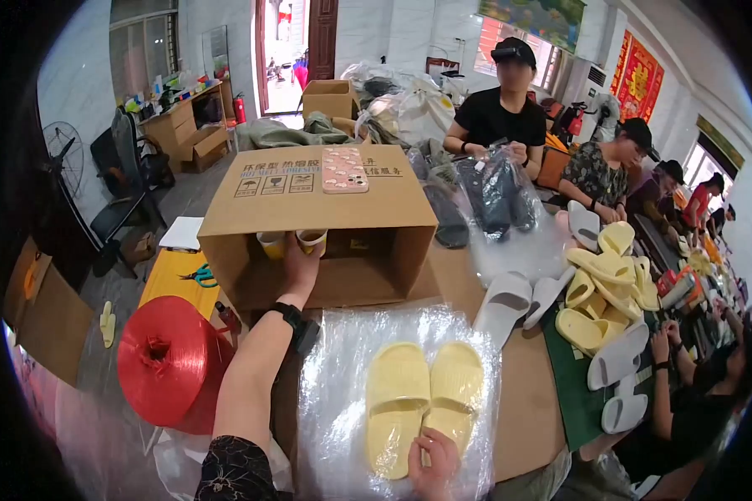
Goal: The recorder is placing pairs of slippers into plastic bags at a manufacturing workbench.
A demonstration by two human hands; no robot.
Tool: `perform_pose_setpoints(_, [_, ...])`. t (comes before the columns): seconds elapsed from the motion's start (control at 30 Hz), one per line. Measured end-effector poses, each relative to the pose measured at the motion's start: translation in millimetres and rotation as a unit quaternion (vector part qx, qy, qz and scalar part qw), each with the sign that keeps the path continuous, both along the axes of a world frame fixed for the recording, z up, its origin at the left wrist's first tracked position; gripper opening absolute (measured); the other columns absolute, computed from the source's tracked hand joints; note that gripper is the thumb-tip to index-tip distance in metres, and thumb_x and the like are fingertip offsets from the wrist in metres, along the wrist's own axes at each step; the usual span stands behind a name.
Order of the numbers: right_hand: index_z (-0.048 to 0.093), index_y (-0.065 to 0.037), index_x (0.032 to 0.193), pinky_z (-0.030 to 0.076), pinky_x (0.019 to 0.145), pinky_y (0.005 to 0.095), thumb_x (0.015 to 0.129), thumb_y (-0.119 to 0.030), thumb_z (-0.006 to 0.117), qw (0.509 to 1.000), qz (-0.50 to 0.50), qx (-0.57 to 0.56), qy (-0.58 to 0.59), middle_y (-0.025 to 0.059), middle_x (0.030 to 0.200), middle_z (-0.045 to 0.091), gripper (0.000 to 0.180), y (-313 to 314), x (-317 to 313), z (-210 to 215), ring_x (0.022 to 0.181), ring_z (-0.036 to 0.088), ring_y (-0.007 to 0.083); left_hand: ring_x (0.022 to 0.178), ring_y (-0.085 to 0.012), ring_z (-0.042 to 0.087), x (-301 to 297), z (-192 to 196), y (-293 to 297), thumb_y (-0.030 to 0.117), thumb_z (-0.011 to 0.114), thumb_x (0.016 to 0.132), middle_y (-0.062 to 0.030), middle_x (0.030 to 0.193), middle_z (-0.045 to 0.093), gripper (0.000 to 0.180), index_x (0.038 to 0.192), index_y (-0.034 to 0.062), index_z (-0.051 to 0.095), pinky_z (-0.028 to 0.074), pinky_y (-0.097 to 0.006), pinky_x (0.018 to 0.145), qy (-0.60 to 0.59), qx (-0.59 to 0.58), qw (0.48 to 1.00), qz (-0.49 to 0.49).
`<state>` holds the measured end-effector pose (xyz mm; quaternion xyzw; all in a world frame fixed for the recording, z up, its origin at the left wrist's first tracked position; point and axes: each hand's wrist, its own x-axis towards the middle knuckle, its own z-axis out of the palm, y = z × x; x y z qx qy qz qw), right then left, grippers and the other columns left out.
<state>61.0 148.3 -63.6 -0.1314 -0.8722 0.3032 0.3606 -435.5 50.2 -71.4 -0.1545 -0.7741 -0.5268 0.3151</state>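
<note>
So the person's left hand (299, 265) is stretched forward into the open side of a big cardboard box (334, 219) lying on its side on the table (522, 392). The hand sits right at a yellowish roll of tape (311, 240) just inside the box, with a second similar roll (271, 244) beside it. Fingers look curled around the nearer roll, but they're mostly hidden behind the hand, so whether it's actually clamped on it is hard to say. There's a black watch (295, 321) on that wrist.

The right hand (433, 463) is down at the bottom edge, resting on the heel end of a pair of pale yellow slippers (422, 401). The fingers lie loose on top, pressing rather than gripping. The pair lies side by side, soles down, toes pointing away, inside a clear plastic bag (393, 392) spread flat on the table right in front of the person.

On top of the box sits a phone in a pink patterned case (344, 169). To the left there's a big spool of red twine (163, 361) and scissors with green handles (199, 275) on a yellow surface. To the right, a heap of loose yellow and white slippers (597, 301), and across the table another person (503, 117) in black is holding a bag of dark slippers (500, 194).
</note>
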Motion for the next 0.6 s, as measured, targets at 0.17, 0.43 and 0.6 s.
perform_pose_setpoints(0.17, [0.065,-0.006,0.096,0.056,0.075,0.0376,0.077,-0.001,0.077,0.999,-0.008,0.029,0.013,0.0146,0.104,0.070,0.023,-0.2,-2.6,12.2,0.090,0.069,0.0315,0.109,-0.0179,0.063,37.8,16.3,-0.6,0.013,0.083,0.081,-0.0102,0.124,0.065,0.068,0.139,0.0029,0.048,0.051,-0.033,0.092,-0.130,0.133,0.978,-0.096])
perform_pose_setpoints(0.43, [0.066,-0.006,0.093,0.056,0.076,0.0373,0.079,0.000,0.075,0.999,-0.032,0.027,0.034,0.0120,0.103,0.070,0.018,-0.4,-4.6,9.9,0.092,0.069,0.0303,0.107,-0.0165,0.064,172.4,91.7,-36.5,0.008,0.078,0.083,-0.0084,0.121,0.065,0.054,0.130,0.0001,0.054,0.051,-0.031,0.095,-0.214,0.077,0.953,-0.199])
perform_pose_setpoints(0.6, [0.064,-0.007,0.094,0.058,0.069,0.0376,0.079,-0.002,0.076,0.993,-0.033,0.071,0.086,0.0111,0.101,0.069,0.020,2.9,-1.5,7.4,0.084,0.070,0.0285,0.114,-0.0161,0.061,258.2,126.7,-60.5,0.005,0.077,0.082,-0.0070,0.124,0.064,0.058,0.135,0.0003,0.053,0.047,-0.031,0.100,-0.235,0.155,0.878,-0.387])
